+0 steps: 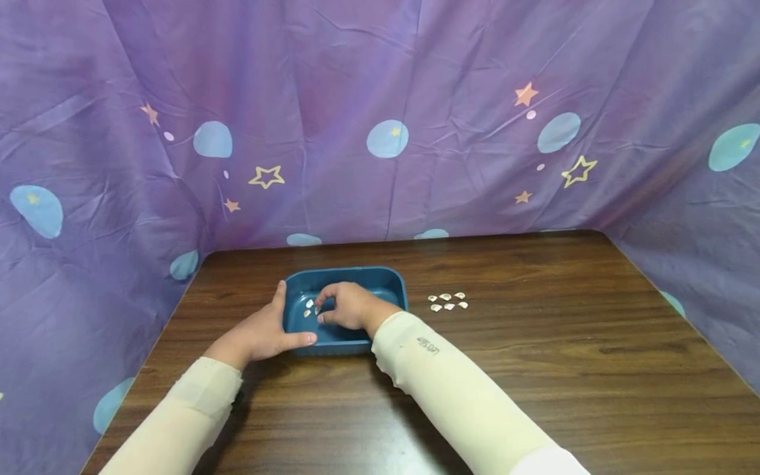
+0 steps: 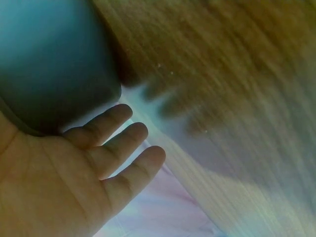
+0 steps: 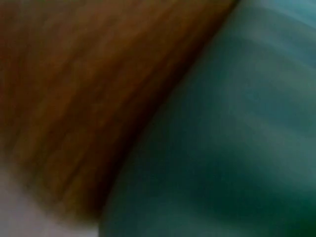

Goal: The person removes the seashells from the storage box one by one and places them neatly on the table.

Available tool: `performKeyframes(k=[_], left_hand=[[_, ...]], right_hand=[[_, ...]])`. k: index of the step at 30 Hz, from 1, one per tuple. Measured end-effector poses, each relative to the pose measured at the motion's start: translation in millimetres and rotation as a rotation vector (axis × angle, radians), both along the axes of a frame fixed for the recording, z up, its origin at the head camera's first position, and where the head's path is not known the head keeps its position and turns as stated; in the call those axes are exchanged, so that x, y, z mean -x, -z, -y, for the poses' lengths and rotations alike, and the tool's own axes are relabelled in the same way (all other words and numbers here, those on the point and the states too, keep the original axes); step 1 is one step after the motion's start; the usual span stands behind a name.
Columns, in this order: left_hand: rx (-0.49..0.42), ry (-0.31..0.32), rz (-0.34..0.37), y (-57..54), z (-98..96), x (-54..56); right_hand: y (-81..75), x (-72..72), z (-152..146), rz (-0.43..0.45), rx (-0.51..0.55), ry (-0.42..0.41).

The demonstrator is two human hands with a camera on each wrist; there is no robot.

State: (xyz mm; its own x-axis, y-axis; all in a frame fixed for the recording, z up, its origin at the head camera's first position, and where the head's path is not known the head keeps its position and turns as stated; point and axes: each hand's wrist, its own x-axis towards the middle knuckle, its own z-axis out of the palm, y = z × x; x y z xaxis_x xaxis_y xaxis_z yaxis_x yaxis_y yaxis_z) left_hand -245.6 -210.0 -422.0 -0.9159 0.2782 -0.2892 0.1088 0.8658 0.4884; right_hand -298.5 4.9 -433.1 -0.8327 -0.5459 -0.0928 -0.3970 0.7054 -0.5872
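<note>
A blue plastic basin (image 1: 356, 344) stands on the table, left of the middle in the head view. My left hand (image 1: 261, 333) rests against its near left corner, thumb along the front rim and index finger up the left side. In the left wrist view, the other fingers (image 2: 123, 150) reach out straight beside the basin wall (image 2: 54, 59). My right hand (image 1: 350, 307) dips into the basin, pinching a small pale shell (image 1: 317, 311) between thumb and index fingertip. Two more shells (image 1: 308, 307) lie on the basin floor just left of those fingertips.
Right of the basin, several small white shells (image 1: 449, 306) lie in two short rows on the brown wood-grain table (image 1: 564, 356). A purple curtain (image 1: 332, 86) with stars and blue spots hangs behind and at both sides. The right wrist view is blurred.
</note>
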Motion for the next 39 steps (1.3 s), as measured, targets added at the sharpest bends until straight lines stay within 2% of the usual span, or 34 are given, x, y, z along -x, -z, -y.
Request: performKeyframes(k=[9,19,39], left_hand=[[0.001,0.004,0.006,-0.8,1.1,0.8],[-0.011,0.020,0.005,-1.4,2.0,2.2],[-0.004,0.009,0.025,-2.7,-1.0,0.8]], right_hand=[[1.1,-1.0,2.5,0.052,-0.068,0.015],[2.1,-0.3,4.8,0.044,-0.133,0.010],[2.6,-0.1,1.7,-0.013,-0.113,0.018]])
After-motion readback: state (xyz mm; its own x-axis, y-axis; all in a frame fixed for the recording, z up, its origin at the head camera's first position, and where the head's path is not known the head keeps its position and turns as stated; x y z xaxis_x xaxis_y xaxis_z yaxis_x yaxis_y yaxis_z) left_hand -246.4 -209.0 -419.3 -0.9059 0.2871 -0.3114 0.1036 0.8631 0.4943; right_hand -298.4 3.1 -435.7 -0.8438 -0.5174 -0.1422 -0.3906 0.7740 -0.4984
